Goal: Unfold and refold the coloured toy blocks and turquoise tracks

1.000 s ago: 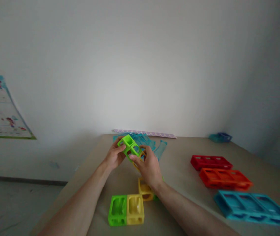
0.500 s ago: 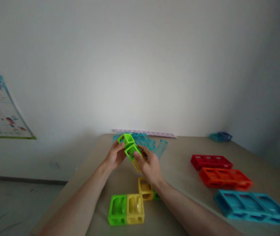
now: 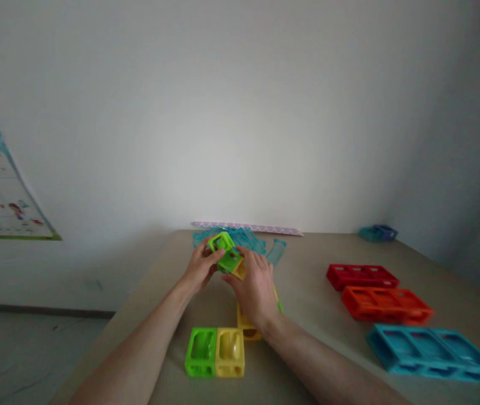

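Note:
Above the table, my left hand (image 3: 201,264) is closed round the green end of a piece made of green and yellow toy blocks (image 3: 228,259). My right hand (image 3: 256,287) grips the yellow end of the same piece, its fingers hiding part of it. Below my hands, a joined pair of blocks, one green (image 3: 201,352) and one yellow (image 3: 230,352), lies on the table (image 3: 189,306). Behind my right wrist another yellow block (image 3: 246,319) shows in part, with a bit of green beyond it.
To the right lie a red block strip (image 3: 362,277), an orange one (image 3: 385,304) and a blue one (image 3: 431,351). Clear blue pieces (image 3: 248,239) and a patterned purple strip (image 3: 248,228) lie at the back. Dark blue pieces (image 3: 383,233) sit in the far right corner.
The held piece has been turned, so its blocks face another way. My right hand has shifted its hold toward the yellow end and now covers more of the block behind it.

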The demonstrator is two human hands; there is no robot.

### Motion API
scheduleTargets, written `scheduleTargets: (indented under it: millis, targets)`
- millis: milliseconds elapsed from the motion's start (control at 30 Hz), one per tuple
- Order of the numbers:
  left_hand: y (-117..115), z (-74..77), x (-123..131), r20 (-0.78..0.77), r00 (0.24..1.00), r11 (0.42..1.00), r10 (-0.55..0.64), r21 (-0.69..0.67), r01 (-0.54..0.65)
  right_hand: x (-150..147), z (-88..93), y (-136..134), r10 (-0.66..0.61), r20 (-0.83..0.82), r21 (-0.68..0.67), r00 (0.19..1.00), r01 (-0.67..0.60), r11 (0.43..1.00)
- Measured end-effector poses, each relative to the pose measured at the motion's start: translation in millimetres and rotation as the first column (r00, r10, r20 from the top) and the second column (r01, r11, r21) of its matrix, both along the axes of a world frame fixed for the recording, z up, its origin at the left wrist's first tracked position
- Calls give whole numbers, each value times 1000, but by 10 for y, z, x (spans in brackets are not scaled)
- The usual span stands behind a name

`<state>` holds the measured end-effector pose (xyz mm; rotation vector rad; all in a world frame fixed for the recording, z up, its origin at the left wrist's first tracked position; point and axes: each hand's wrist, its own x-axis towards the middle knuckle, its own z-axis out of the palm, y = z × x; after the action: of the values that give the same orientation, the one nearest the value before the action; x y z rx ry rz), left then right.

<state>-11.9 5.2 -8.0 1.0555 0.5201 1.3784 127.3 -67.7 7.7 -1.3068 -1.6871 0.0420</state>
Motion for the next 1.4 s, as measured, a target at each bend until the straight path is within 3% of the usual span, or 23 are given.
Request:
scheduleTargets:
  millis: [200, 300, 433, 533, 767, 900, 1067, 1233, 1400]
  targets:
    - [3, 67, -25, 87, 996, 998, 38, -46, -34, 1, 13, -18, 232, -238, 92, 943, -215, 972]
    - [20, 51, -69, 81, 996, 998, 38, -50, -34, 9, -21, 56, 198, -481, 29, 854, -210, 977]
    - [20, 21, -100, 60, 998, 999, -11, -44, 14, 42, -83, 202, 140, -767, -116, 626, -351, 929]
    - [8, 20, -93, 88, 995, 997, -46, -63, 51, 60, -92, 258, 136, -840, -115, 525, -417, 902]
    - [-23, 18, -123, 124, 977, 984, -176, -17, 179, 49, -52, 248, 110, -910, -116, 399, -501, 858]
    - [-1, -12, -101, 95, 980, 984, -172, -24, 175, 60, -42, 256, 112, -880, -87, 462, -388, 918]
    - [12, -24, -44, 33, 996, 995, -78, -57, 80, 89, -23, 227, 88, -768, -3, 635, -140, 990]
    - [-22, -2, -51, 40, 979, 979, -202, -16, 203, 83, -41, 171, 105, -645, 70, 757, -79, 994]
    - [-33, 8, -30, -61, 996, 997, -69, 35, 71, 67, -63, 138, 100, -534, 87, 840, -63, 994]
